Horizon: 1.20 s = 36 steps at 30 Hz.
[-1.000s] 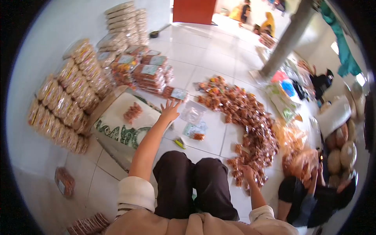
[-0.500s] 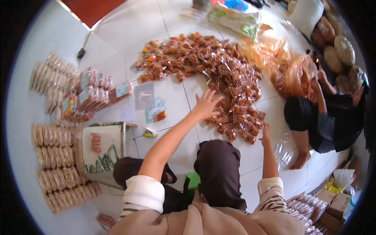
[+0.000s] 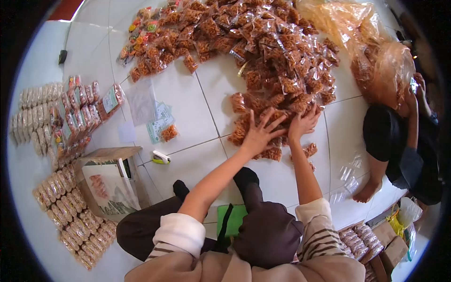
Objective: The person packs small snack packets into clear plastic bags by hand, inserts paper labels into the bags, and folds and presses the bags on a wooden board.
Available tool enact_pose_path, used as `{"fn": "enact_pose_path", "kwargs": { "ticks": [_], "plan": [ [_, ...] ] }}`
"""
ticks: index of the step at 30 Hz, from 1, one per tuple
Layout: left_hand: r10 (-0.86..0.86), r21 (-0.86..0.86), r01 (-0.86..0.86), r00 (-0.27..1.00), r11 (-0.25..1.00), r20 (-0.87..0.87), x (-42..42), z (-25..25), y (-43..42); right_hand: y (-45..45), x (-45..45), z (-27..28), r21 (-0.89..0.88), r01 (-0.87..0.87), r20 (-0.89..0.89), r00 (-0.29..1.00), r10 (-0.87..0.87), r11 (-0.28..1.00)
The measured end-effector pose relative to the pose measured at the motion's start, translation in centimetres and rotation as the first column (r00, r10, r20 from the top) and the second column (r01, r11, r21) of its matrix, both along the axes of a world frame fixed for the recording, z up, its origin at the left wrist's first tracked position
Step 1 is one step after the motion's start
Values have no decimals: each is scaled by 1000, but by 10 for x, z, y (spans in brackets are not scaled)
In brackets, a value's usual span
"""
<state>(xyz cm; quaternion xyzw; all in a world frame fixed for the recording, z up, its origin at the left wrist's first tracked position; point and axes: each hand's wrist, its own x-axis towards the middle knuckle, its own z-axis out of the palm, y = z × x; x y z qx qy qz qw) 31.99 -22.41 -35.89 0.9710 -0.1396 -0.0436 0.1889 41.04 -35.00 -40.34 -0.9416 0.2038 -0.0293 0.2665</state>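
The spread left hand [image 3: 264,134] and loosely fanned right hand [image 3: 304,126] are touching the near packets [image 3: 286,87] on the floor [image 3: 183,110], apparently gathering them, any lift calling for curled fingers.

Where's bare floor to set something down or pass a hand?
Free: tiles between the labels and pile; also a strip between the pile and the co-worker's knee. Crowded: under the left hand and right hand, both at the pile, and far left, where stacked bags crowd the box.
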Motion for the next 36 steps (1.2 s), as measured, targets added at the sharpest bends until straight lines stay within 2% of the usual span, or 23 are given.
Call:
{"fn": "enact_pose_path", "kwargs": {
  "ticks": [2,3,4,6,7,9,10,12,13,14,15,16,17,19,21,22,23,24,27,28,30,33,36],
  "plan": [
    [33,100,-34,999,994,16,-7,-1,27,24,-9,2,41,-106,36,994,104,994],
    [69,64,-71,997,995,31,-12,3,40,37,-14,4,81,-136,11,991,135,987],
    [84,105,-89,995,990,54,-17,2,56,49,-20,-3,41,-190,4,982,190,981],
    [160,153,-142,980,978,-114,-30,10,84,70,-35,-7,81,-339,-2,940,340,937],
    [162,158,-144,981,977,-111,-36,12,97,77,-39,3,85,-340,2,940,342,936],
    [308,126,-293,944,948,-121,-44,17,122,84,-41,27,167,-604,27,793,609,779],
    [308,127,-294,945,947,-107,-44,20,133,77,-34,33,163,-606,41,793,608,779],
    [393,-130,-391,919,911,-9,-36,25,149,47,-4,47,528,-595,71,742,667,605],
    [414,-136,-402,907,905,73,-22,29,154,36,16,50,383,-595,237,803,547,707],
    [416,-138,-403,906,905,81,0,37,155,25,40,53,244,-547,408,807,427,801],
    [383,-191,-353,911,916,154,28,47,152,11,71,66,130,-570,532,731,428,811],
    [351,-241,-297,909,924,225,58,57,148,-7,109,54,99,-495,572,738,358,863],
    [311,-194,-265,913,944,264,87,65,140,-16,132,61,-22,-362,448,830,332,932],
    [246,-157,-204,910,966,333,147,68,118,-40,193,25,-68,-235,305,921,245,970],
    [225,-146,-184,910,972,348,197,55,95,-53,244,-14,360,-398,181,917,355,843],
    [220,-125,-189,917,974,332,209,47,87,-43,239,-19,359,-393,163,919,358,846],
    [223,-131,-190,922,973,318,209,40,81,-22,231,-19,42,-553,47,833,551,832],
    [244,-73,-233,926,970,288,211,34,77,-2,222,-17,-254,-687,-125,721,681,681],
    [283,10,-294,927,956,246,206,29,84,31,200,-16,-196,-666,-183,746,641,719],
    [290,39,-306,930,951,226,198,28,89,34,196,-32,-195,-671,-187,742,644,716],
    [311,-23,-315,916,949,253,177,27,102,47,178,-56,-65,-546,-94,837,539,836],
    [382,-20,-390,889,920,253,145,24,125,89,137,-39,55,-449,-63,890,451,892],
    [455,-12,-466,859,885,233,108,25,152,148,85,28,150,-323,-147,927,344,934]
  ]
}}
